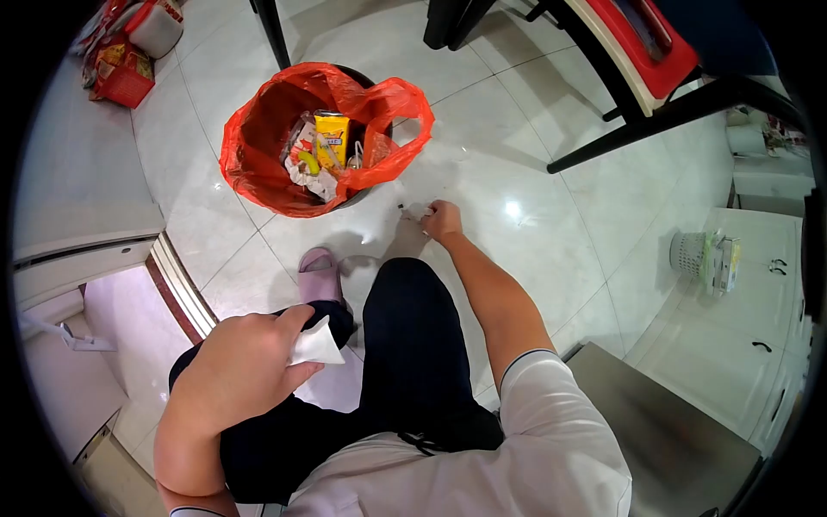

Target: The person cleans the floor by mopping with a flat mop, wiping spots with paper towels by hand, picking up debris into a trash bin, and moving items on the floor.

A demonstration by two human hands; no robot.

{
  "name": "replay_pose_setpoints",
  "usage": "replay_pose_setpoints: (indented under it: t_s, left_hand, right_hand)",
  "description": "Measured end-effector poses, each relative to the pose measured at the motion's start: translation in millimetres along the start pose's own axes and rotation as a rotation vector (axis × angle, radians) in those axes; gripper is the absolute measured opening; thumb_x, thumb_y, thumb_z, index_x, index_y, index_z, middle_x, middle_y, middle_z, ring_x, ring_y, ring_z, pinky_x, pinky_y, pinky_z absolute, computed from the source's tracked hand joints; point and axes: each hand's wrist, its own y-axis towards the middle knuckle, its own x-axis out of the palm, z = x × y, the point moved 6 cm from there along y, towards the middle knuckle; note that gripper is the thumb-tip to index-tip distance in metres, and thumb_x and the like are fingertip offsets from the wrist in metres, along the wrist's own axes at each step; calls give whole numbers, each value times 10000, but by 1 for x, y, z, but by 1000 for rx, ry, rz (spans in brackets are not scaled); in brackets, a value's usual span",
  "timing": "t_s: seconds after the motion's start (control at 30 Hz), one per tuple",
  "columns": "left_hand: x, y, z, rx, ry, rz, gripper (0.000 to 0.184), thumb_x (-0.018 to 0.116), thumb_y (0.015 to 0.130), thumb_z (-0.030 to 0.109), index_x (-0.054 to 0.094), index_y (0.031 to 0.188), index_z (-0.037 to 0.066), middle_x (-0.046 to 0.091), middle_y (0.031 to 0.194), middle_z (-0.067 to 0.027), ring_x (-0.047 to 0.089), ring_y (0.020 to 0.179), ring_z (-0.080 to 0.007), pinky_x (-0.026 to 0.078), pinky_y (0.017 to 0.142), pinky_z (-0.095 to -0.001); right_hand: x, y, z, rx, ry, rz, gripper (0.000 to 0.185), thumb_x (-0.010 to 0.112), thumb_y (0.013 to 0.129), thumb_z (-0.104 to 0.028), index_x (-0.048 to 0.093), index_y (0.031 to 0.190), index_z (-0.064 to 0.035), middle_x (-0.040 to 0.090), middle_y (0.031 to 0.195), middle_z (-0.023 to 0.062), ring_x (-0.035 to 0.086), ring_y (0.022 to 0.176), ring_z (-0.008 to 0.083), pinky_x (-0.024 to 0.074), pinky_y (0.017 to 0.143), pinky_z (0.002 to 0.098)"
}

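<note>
My left hand point(258, 349) is closed around a folded white tissue point(318, 345), held above my left thigh. Down at the floor, my right hand point(442, 221) is closed, with its fingertips close to the tiles. A small whitish piece point(418, 211) shows at those fingertips; its kind is too small to make out. Just left of it lies a tiny dark speck point(401, 207) on the floor. Beyond my hands stands a bin lined with a red plastic bag point(250, 164). Inside are a yellow packet point(332, 138) and crumpled white paper point(314, 181).
A pink slipper point(319, 274) is on my foot. Black chair legs point(620, 133) stand at the upper right. White cabinets point(732, 336) and a basket point(688, 252) are at the right. A red box point(126, 77) sits at the upper left.
</note>
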Motion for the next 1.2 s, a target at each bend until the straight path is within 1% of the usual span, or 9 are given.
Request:
replay_pose_setpoints:
  t_s: [0.1, 0.17, 0.43, 0.63, 0.7, 0.77, 0.9, 1.03, 1.2]
  left_hand:
    - [1, 2, 14, 54, 11, -8, 459, 744, 714, 212, 593, 1101, 15, 643, 793, -209, 614, 772, -394, 484, 682, -432]
    - [2, 3, 20, 63, 38, -17, 452, 740, 721, 217, 593, 1097, 14, 644, 792, -210, 616, 765, -393, 485, 680, -433]
    - [15, 0, 36, 135, 56, -4, 335, 689, 778, 233, 564, 970, -11, 620, 707, -197, 616, 690, -385, 486, 631, -452]
    - [24, -3, 34, 97, 114, -32, 331, 686, 784, 235, 561, 970, -9, 620, 701, -197, 623, 695, -383, 494, 635, -454]
    - [26, -6, 28, 24, 92, -63, 453, 720, 749, 257, 567, 1093, 6, 649, 778, -197, 624, 757, -390, 491, 668, -444]
    - [25, -13, 26, 27, 56, -53, 463, 725, 743, 259, 567, 1097, 6, 650, 784, -195, 624, 761, -388, 491, 672, -441]
    - [17, -20, 21, 2, 18, -48, 499, 744, 721, 248, 564, 1117, 6, 652, 799, -192, 626, 774, -383, 494, 681, -431]
    - [16, -21, 15, 1, 19, -47, 522, 757, 705, 234, 558, 1129, 4, 650, 803, -193, 627, 779, -378, 495, 683, -425]
    - [20, -16, 11, -40, 19, -118, 524, 763, 711, 243, 556, 1132, 9, 648, 812, -184, 627, 788, -372, 495, 679, -422]
  right_hand:
    - [-26, -9, 23, 232, 154, 22, 131, 668, 696, -100, 670, 796, -16, 642, 706, 123, 622, 587, 243, 503, 578, 363]
    - [-45, -11, 27, 346, 788, 63, 96, 672, 722, -38, 657, 812, -7, 628, 703, 67, 603, 611, 156, 483, 570, 308]
    - [-247, -71, -249, -242, 1195, 87, 105, 654, 784, 32, 649, 889, 31, 645, 890, 78, 605, 747, 135, 486, 640, 263]
    - [-163, -21, -340, -774, 258, 76, 492, 758, 721, -147, 602, 1154, 26, 559, 1216, 213, 610, 1020, 277, 507, 878, 319]
    - [-158, -17, -332, -771, 231, 11, 587, 753, 731, -117, 537, 1260, 17, 485, 1325, 215, 583, 1100, 274, 507, 890, 335]
    - [-188, -30, -314, -691, 701, -42, 502, 747, 755, -97, 568, 1207, 29, 527, 1280, 190, 596, 1066, 214, 537, 808, 308]
    - [-184, -36, -203, -146, 912, -50, 228, 709, 813, -101, 644, 996, 20, 665, 874, 63, 649, 755, 133, 530, 588, 257]
    - [-62, -1, -8, 167, 208, -78, 330, 767, 751, -205, 654, 973, 12, 669, 797, 117, 651, 688, 188, 538, 617, 307]
    - [-9, -6, -34, -92, -118, 97, 387, 775, 701, -272, 663, 933, 17, 645, 822, 170, 633, 760, 327, 532, 742, 376]
